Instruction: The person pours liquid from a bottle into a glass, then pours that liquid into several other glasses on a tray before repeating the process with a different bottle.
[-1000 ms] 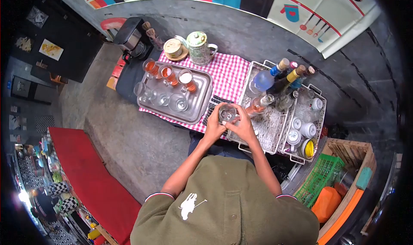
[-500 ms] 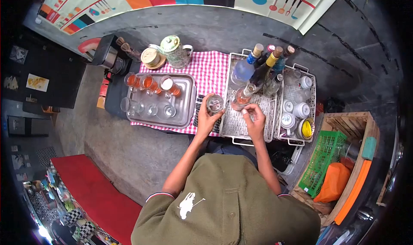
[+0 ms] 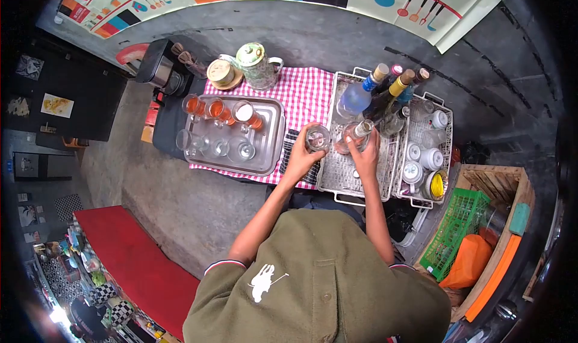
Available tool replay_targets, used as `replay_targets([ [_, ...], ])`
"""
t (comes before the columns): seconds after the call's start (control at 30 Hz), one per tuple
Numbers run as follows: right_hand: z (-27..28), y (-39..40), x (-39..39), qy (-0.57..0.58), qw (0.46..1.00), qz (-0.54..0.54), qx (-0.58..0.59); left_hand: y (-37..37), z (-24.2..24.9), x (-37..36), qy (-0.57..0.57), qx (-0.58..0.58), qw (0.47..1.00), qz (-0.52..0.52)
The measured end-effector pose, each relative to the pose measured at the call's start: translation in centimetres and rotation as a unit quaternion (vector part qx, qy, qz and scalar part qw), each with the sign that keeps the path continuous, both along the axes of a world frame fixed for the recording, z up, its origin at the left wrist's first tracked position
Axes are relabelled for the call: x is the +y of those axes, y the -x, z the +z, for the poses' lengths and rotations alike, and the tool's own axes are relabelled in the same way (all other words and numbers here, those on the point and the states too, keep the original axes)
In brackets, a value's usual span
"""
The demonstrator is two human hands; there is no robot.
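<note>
My left hand (image 3: pixel 303 157) is closed round a small clear glass (image 3: pixel 317 138) near the left edge of the white wire rack (image 3: pixel 338 194). Beside it, my right hand (image 3: pixel 366 154) wraps round a clear glass bottle (image 3: pixel 362 127) whose open-looking neck points up. The bottle's lower part is partly hidden by my fingers. A small white cap-like piece (image 3: pixel 356 174) lies in the rack below that hand. Behind stand taller bottles, among them a blue-labelled bottle (image 3: pixel 355 100) with a cork-like top and a dark bottle (image 3: pixel 388 98) with a yellow neck.
On the left, a metal tray (image 3: pixel 271 162) carries glass cups, several with red liquid and others clear. A green patterned pitcher (image 3: pixel 259 72) stands behind it on the checked cloth (image 3: pixel 307 90). A second rack (image 3: pixel 448 139) with white-lidded jars is on the right, near a wooden crate (image 3: pixel 524 189).
My right hand has gone from a pinch beside the bottle to a grip round it. The white piece now shows in the rack. My left hand still holds the glass; the view has shifted slightly.
</note>
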State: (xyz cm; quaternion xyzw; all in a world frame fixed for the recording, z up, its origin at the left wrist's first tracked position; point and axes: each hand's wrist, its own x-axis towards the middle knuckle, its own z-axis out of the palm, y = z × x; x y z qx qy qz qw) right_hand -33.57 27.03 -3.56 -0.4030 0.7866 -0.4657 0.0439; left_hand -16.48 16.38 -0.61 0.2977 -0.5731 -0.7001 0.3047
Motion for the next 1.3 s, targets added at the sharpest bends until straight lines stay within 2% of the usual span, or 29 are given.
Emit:
replay_targets([
  [0.17, -1.7, 0.1, -0.7, 0.059, 0.997, 0.027, -0.032, 0.7, -0.4, -0.3, -0.001, -0.008, 1.000, -0.007],
  [0.3, -1.8, -0.4, -1.5, 0.093, 0.995, 0.010, -0.030, 1.2, -0.3, -0.6, 0.009, -0.034, 0.999, -0.008],
  [0.37, -1.5, -0.2, -1.9, 0.119, 0.992, 0.018, -0.037, 1.5, -0.6, -0.9, 0.041, -0.043, 0.998, 0.000],
  [0.47, -1.4, 0.3, -2.3, 0.118, 0.991, 0.040, -0.043, 1.9, -1.6, -1.0, 0.069, -0.050, 0.996, 0.026],
  [0.57, -1.6, 0.6, -2.4, 0.130, 0.987, 0.044, -0.078, 1.9, -2.6, -1.0, 0.047, -0.048, 0.997, 0.049],
  [0.67, -2.0, 0.9, -2.7, 0.141, 0.986, 0.032, -0.081, 1.4, -2.6, -0.9, 0.054, -0.068, 0.996, 0.024],
  [0.8, -1.8, 1.2, -2.8, 0.143, 0.989, 0.038, -0.015, 1.3, -2.9, -0.7, 0.043, -0.054, 0.997, 0.019],
  [0.9, -1.0, 1.0, -3.0, 0.162, 0.984, 0.058, -0.042, 1.1, -2.6, -0.6, 0.045, -0.047, 0.998, 0.020],
  [1.03, -0.1, 1.6, -2.8, 0.125, 0.985, 0.097, -0.069, 0.9, -2.5, -0.2, 0.009, -0.003, 1.000, 0.015],
  [1.3, -1.4, 2.6, -2.8, 0.147, 0.972, 0.148, -0.107, 0.7, -3.3, 0.1, 0.002, 0.031, 0.999, 0.009],
])
